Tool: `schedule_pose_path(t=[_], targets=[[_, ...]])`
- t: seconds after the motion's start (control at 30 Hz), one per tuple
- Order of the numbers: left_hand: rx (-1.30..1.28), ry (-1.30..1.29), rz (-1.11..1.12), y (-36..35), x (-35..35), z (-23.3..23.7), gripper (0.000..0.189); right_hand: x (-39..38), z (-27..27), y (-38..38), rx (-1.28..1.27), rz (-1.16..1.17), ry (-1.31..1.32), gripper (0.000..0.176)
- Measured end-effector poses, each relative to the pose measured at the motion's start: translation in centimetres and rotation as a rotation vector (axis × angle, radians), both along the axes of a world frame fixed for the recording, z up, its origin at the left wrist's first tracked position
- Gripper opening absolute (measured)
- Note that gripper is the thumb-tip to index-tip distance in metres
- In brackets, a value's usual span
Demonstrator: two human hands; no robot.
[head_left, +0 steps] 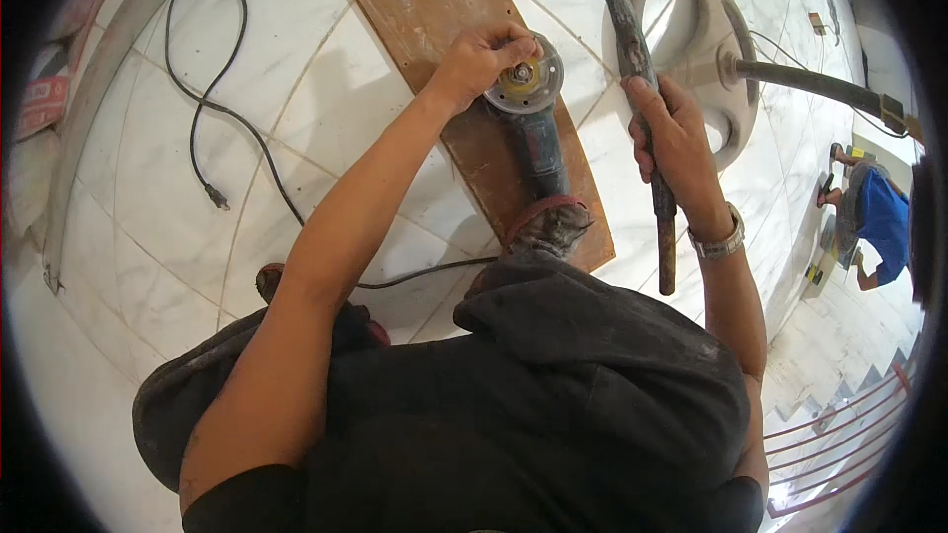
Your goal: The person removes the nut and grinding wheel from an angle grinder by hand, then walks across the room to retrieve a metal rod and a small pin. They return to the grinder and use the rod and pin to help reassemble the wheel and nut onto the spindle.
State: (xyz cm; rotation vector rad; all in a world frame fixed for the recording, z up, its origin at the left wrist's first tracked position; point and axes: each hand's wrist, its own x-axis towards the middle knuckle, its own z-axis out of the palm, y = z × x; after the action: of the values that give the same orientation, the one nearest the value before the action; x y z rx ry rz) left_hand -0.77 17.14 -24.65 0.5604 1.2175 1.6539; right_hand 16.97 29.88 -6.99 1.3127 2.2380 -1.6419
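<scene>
An angle grinder [541,153] lies on a brown board [410,0], its round disc [523,89] facing up. My left hand [484,61] is closed at the centre of the disc, with the fingertips pinched by the spindle; what they hold, if anything, is too small to make out. My foot rests against the grinder's rear end. In my right hand [673,133] is a long dark pole [622,15], gripped near its lower end, which hangs above the floor to the right of the board.
A black power cord [237,116] with its plug [216,197] loops over the tiled floor at left. A large grey wheel-shaped base [736,64] with a bar stands at upper right. Another person in blue [882,222] crouches at far right, above red railings [849,434].
</scene>
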Motion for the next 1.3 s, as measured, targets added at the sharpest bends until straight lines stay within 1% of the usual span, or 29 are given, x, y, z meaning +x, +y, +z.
schedule_pose_path(t=[0.1, 0.2, 0.3, 0.4, 0.5, 0.6, 0.63, 0.73, 0.8, 0.87, 0.93, 0.97, 1.0, 1.07, 1.13, 1.17, 1.2, 1.27, 1.3], targets=[[0.045, -0.033, -0.004, 0.5, -0.1, -0.6, 0.018, 0.2, -0.2, -0.1, -0.014, 0.035, 0.004, 0.037], [0.056, 0.039, 0.015, 0.9, -0.1, -1.5, 0.019, 0.5, 0.0, -0.2, -0.018, 0.042, -0.012, 0.037], [0.025, 0.11, -0.029, 0.8, -0.6, -1.3, 0.019, 0.4, -0.2, -0.3, -0.03, 0.033, -0.029, 0.038], [0.032, 0.113, -0.03, 0.9, -0.5, -0.8, 0.017, 0.3, -0.2, -0.5, -0.03, 0.04, -0.063, 0.037], [-0.003, 0.11, -0.061, 1.1, -0.7, -0.6, 0.015, 0.6, -0.7, -1.1, -0.052, 0.039, -0.109, 0.036], [-0.103, 0.141, -0.064, 1.3, -0.6, -0.3, 0.014, 1.2, -1.8, -1.9, -0.004, 0.139, -0.201, 0.036], [-0.104, 0.128, -0.06, 1.2, -0.6, -0.1, 0.014, 0.9, -1.2, -2.0, -0.099, 0.166, -0.237, 0.035], [-0.109, 0.124, -0.049, 1.1, -0.7, 0.0, 0.014, 0.6, 0.3, -1.0, -0.066, 0.097, -0.232, 0.035], [-0.116, 0.16, -0.052, 1.1, -0.6, -0.3, 0.015, 0.4, 1.5, -0.4, -0.026, -0.006, -0.04, 0.034], [-0.054, 0.099, -0.055, 1.0, -0.5, -1.0, 0.015, 0.0, 2.0, -0.5, 0.04, -0.107, 0.088, 0.033], [-0.011, 0.087, -0.053, 1.2, -0.6, -1.0, 0.015, 0.5, 0.9, -1.2, 0.058, -0.078, 0.022, 0.033], [-0.001, 0.1, -0.048, 1.1, -0.6, -0.8, 0.015, 1.0, -0.1, -1.6, 0.01, -0.037, -0.095, 0.033], [0.008, 0.115, -0.043, 1.0, -0.5, -0.5, 0.015, 1.0, -0.9, -2.0, -0.024, 0.079, -0.219, 0.034], [-0.064, 0.125, -0.032, 1.0, -0.4, 0.1, 0.014, 1.4, -1.4, -1.8, -0.093, 0.137, -0.223, 0.035], [-0.096, 0.132, -0.03, 0.8, -0.2, -0.2, 0.014, 0.9, 0.1, -1.4, -0.058, 0.045, -0.227, 0.035], [-0.084, 0.139, -0.027, 1.0, -0.3, -0.5, 0.013, 0.6, 0.9, -1.1, -0.028, 0.03, -0.123, 0.034], [-0.072, 0.146, -0.022, 1.1, -0.3, -0.7, 0.013, 0.4, 1.3, -0.9, 0.064, -0.019, -0.053, 0.031], [-0.07, 0.184, -0.022, 0.9, -0.3, -0.8, 0.013, -0.2, 1.5, -1.0, 0.076, -0.151, 0.101, 0.031], [-0.067, 0.206, -0.023, 1.0, -0.4, -0.7, 0.013, 0.4, 0.3, -1.3, 0.136, -0.063, 0.036, 0.032]])
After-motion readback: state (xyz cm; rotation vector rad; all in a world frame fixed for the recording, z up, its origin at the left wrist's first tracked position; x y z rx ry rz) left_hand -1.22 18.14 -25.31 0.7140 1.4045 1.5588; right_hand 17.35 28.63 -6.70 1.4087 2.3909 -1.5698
